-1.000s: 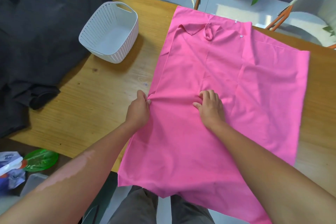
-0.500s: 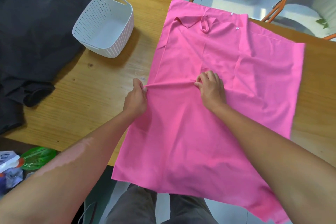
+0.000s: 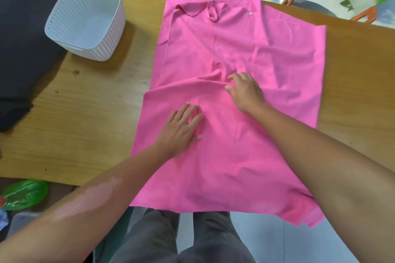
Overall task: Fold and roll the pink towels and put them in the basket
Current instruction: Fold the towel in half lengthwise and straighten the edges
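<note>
Pink towel (image 3: 267,53) is lying spread across the wooden surface (image 3: 85,113), with the left hand (image 3: 181,128) pressing flat on it, the right hand (image 3: 245,89) bunching a ridge just beyond, and the white basket (image 3: 85,19) sitting far left.

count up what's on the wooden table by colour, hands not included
pink: 1, the pink towel spread flat, near edge hanging off the table
white: 1, the slotted white basket
dark grey or black: 1, the dark cloth lying over the left end
total: 3
</note>
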A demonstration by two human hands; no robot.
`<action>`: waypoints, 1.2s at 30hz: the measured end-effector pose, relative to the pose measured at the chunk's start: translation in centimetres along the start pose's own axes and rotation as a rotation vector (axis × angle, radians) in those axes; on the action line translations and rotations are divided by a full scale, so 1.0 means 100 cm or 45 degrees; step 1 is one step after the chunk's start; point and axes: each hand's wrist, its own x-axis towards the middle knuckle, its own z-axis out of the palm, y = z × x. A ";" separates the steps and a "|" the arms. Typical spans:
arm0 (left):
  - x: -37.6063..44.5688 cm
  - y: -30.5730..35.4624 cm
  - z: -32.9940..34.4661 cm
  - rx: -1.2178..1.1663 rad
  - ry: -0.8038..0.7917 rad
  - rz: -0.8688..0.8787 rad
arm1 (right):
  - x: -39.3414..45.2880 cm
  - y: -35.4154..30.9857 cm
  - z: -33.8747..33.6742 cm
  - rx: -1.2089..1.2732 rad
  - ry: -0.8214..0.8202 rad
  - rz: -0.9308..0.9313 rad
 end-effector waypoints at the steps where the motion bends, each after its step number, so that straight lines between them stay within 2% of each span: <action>1: 0.004 0.000 0.003 0.019 -0.030 0.000 | 0.001 0.004 0.001 -0.002 -0.009 0.006; 8: 0.041 -0.032 0.004 0.048 0.014 -0.058 | 0.043 0.002 0.015 -0.117 -0.137 -0.112; 14: 0.044 -0.042 0.024 0.012 0.157 -0.161 | 0.101 -0.016 0.033 -0.313 -0.105 -0.193; 19: 0.045 -0.044 0.027 -0.064 0.299 -0.302 | 0.157 -0.027 0.033 -0.335 -0.068 -0.256; 23: 0.048 -0.046 0.034 0.003 0.272 -0.287 | 0.196 -0.037 0.034 -0.333 -0.066 -0.279; 30: 0.049 -0.045 0.034 0.046 0.261 -0.293 | 0.241 -0.049 0.032 -0.308 0.104 -0.370; 36: 0.049 -0.046 0.030 0.037 0.226 -0.281 | 0.276 -0.061 0.026 -0.283 0.047 -0.370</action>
